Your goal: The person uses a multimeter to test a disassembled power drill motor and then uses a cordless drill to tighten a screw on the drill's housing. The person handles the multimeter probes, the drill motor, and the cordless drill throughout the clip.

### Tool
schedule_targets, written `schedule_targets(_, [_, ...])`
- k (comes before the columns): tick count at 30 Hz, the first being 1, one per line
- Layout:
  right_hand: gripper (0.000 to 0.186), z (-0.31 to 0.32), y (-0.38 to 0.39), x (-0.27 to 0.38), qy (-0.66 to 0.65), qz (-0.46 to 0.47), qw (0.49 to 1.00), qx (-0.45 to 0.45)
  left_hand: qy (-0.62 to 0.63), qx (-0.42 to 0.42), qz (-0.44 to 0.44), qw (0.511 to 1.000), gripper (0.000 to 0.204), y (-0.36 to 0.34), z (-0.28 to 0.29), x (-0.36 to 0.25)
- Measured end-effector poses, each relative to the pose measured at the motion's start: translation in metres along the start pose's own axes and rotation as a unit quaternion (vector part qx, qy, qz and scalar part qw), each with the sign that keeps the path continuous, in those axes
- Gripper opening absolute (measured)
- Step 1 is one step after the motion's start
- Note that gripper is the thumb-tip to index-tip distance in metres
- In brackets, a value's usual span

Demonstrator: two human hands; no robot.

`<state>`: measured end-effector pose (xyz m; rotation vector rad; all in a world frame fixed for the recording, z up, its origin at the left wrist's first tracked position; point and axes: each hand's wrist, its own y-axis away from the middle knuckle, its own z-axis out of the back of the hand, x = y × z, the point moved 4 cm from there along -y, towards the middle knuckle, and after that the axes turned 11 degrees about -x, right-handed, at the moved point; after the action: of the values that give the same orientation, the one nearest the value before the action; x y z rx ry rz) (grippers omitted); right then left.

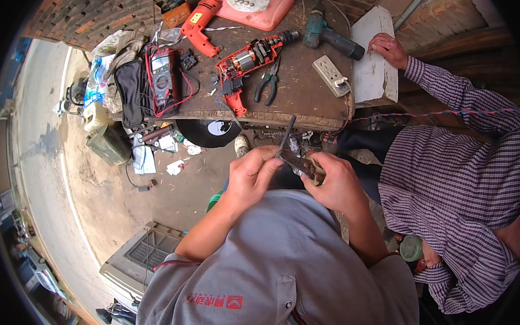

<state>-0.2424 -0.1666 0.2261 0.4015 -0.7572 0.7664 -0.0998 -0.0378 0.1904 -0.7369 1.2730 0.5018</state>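
Note:
In front of my chest, my left hand (255, 169) pinches a thin dark rod or cable end (287, 134) that sticks up toward the bench. My right hand (337, 179) is closed on a worn, dark brown, flat-sided tool (298, 162); its exact kind is unclear. The tool's end meets the thin piece at my left fingertips. Beyond them on the bench lies a red drill with its housing opened (247, 60), its motor and gears showing. Beside that are pliers with dark handles (268, 83).
The wooden bench (315, 109) also carries a red drill (201, 23), a teal cordless drill (331, 35), a power strip (331, 75) and a multimeter (161, 75) with red leads. At right, a person in a checked shirt (447, 190) rests one hand on a white board (376, 57).

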Motion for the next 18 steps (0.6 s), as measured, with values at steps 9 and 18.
schedule_targets(9, [0.032,-0.002,-0.008,-0.003,-0.045,0.028,0.998,0.021,0.144,0.076,0.246,0.956,0.021,0.000,0.003,-0.001])
schedule_targets(18, [0.028,-0.021,-0.019,-0.009,-0.138,0.038,0.988,0.051,0.590,0.162,0.379,0.694,0.029,0.000,-0.008,0.014])
